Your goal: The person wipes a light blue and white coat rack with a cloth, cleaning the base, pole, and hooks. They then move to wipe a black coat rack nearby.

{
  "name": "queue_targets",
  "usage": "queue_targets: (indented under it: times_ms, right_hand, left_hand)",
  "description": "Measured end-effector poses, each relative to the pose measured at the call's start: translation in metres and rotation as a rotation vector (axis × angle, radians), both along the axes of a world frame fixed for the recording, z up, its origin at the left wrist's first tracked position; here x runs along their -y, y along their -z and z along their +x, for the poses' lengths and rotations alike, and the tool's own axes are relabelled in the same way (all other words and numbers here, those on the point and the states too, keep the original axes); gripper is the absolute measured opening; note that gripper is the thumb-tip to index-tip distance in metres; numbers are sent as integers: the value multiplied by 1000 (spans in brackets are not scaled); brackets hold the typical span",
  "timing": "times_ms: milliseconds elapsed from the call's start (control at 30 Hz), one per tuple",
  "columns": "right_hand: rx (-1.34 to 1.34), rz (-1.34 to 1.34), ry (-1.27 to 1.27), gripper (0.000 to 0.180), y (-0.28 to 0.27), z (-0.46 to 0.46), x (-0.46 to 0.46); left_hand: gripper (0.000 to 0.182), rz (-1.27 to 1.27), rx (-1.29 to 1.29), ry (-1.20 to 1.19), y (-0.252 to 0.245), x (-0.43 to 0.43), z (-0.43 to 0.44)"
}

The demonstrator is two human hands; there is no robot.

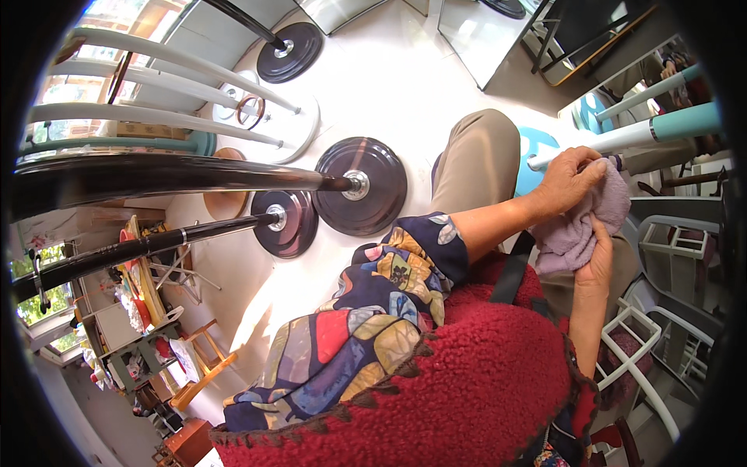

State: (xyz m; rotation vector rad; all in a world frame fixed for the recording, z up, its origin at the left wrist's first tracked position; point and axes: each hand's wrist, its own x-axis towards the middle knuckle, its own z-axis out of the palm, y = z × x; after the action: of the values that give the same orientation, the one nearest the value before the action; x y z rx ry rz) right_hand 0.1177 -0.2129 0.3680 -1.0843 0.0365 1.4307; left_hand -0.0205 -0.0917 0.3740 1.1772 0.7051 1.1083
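Observation:
A bunched lilac towelling cloth [563, 242] is held between my two hands over my lap. My left hand [569, 178] grips its upper part, back of the hand uppermost. Lower down, my right hand [596, 251] holds the near side, with the thumb lying along the cloth. Folds hide some of the fingertips. Just past my left hand, a white and teal pole [624, 137] rises from a light-blue round base [534, 153]; I cannot tell whether the hand touches it. My bent knee in beige trousers [481, 157] is beside that base.
Black poles [204, 175] on round black bases [382, 204] stand to the left, near white poles [175, 122] on a white base [303, 134]. Grey chairs [671, 257] crowd the right side. A wooden chair [204, 373] and a cluttered shelf [131, 353] are lower left.

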Motion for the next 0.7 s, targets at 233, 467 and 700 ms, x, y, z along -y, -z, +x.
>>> queue_targets:
  times_ms: [233, 467, 700]
  right_hand:
    - [1270, -245, -673, 46, 42, -21, 26]
    - [1364, 117, -1378, 47, 120, -28, 58]
    - [1571, 236, -1644, 60, 128, -38, 53]
  left_hand:
    - [35, -33, -55, -77, 20, -5, 0]
    - [26, -26, -164, -23, 38, -9, -6]
    - [27, -126, -162, -14, 40, -29, -9]
